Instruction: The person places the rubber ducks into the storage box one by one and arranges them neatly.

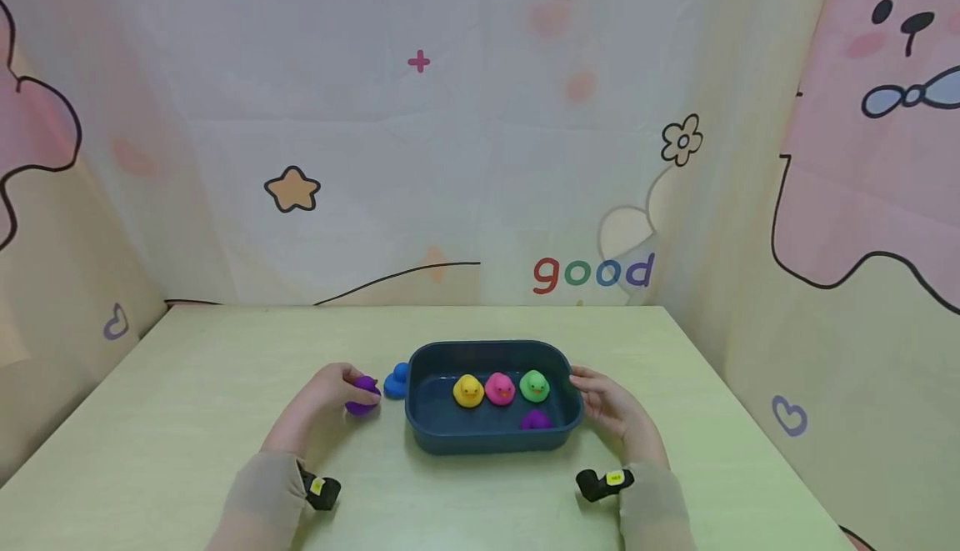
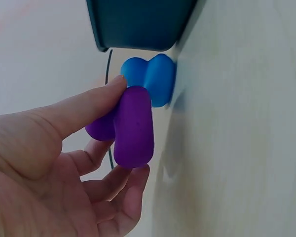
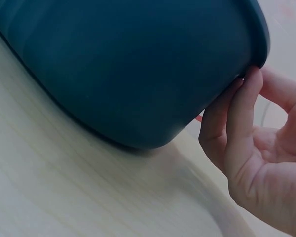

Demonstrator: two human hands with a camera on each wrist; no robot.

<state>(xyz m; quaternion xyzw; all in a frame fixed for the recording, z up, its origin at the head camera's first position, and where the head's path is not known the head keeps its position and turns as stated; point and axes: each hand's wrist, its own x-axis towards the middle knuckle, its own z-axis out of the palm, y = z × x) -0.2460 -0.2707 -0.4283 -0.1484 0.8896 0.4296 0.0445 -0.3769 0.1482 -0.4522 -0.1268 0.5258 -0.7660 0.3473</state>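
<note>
My left hand [image 1: 335, 387] pinches a purple rubber duck [image 2: 134, 127] between thumb and fingers, left of a dark blue-green tub [image 1: 491, 443]. Just past that duck, a blue rubber duck [image 1: 397, 383] sits on the table beside the tub's left end. Inside the tub, a yellow duck [image 1: 468, 392], a pink duck [image 1: 499, 389] and a green duck [image 1: 535, 387] stand in a row. A second purple duck [image 1: 536, 420] lies nearer the front wall, partly hidden by it. At the right end, my right hand [image 3: 256, 133] holds the tub with bent fingers under its rim.
The pale wooden table [image 1: 465, 509] carries the tub near its middle. Behind it hangs a printed backdrop [image 1: 375, 134], and patterned cloth also flanks both sides. A black wrist device [image 1: 321, 491] is at the left cuff, with another black device [image 1: 603, 484] at the right.
</note>
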